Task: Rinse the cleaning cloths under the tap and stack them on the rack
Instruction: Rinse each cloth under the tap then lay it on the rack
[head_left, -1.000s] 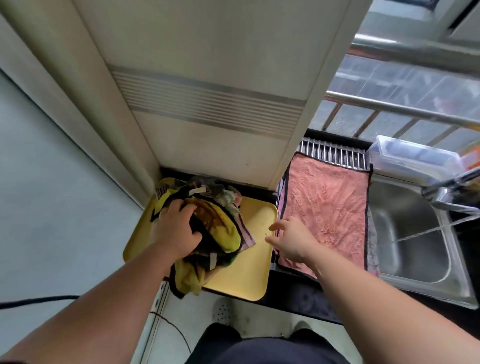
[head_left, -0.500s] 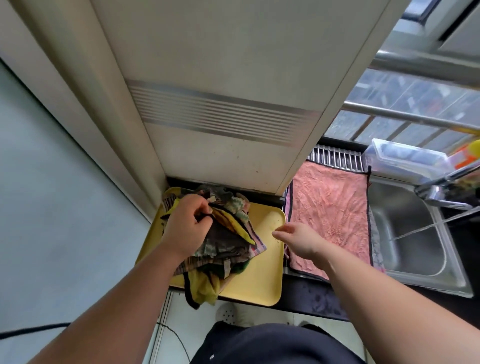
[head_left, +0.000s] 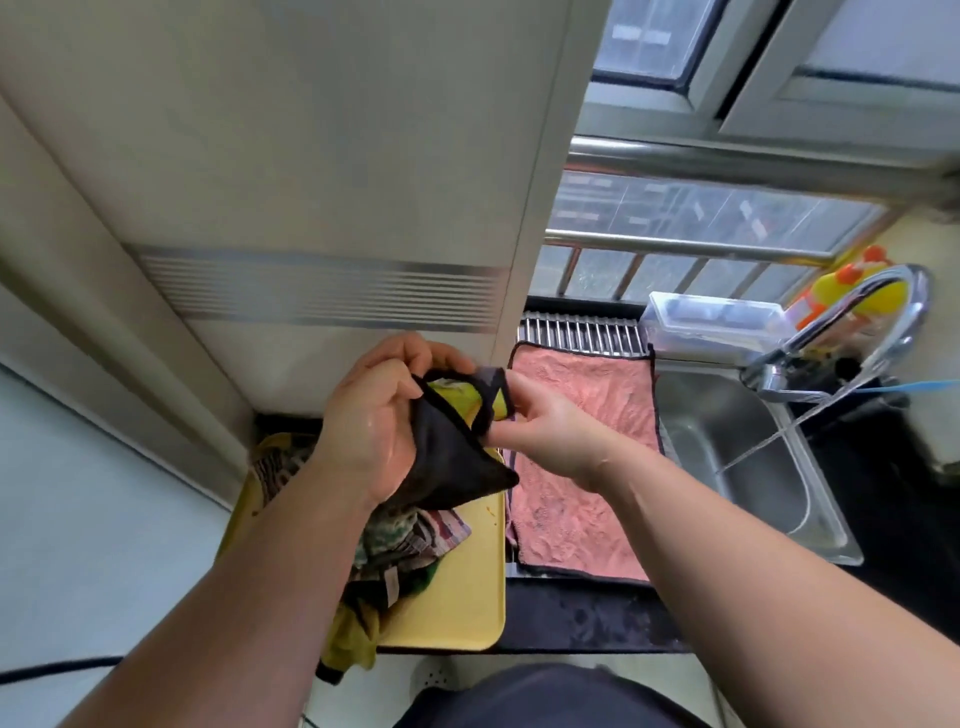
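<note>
Both hands are up in front of the pale cabinet, working one piece between them: the left hand has its fingers curled round a dark cloth with black trim and a yellow-green face peeking out at the top, and the right hand pinches that cloth's upper edge between thumb and fingertips, so it's gripped from both sides. The cloth hangs in the air, its lower corner pointing down above the right part of the yellow tray, apart from what lies below. On that tray the pile of cloths sits in a rumpled heap, striped and green pieces mixed, one yellowish end drooping over the near edge. Just right of the tray, a pink cloth lies spread flat on the rack, whose metal bars show bare at the far end. Next over is the sink, and the tap arching above it sends a thin stream into the basin. Behind the sink stand a clear plastic box and a yellow bottle with an orange top. A black counter runs along the front, and a black cable trails at far left
</note>
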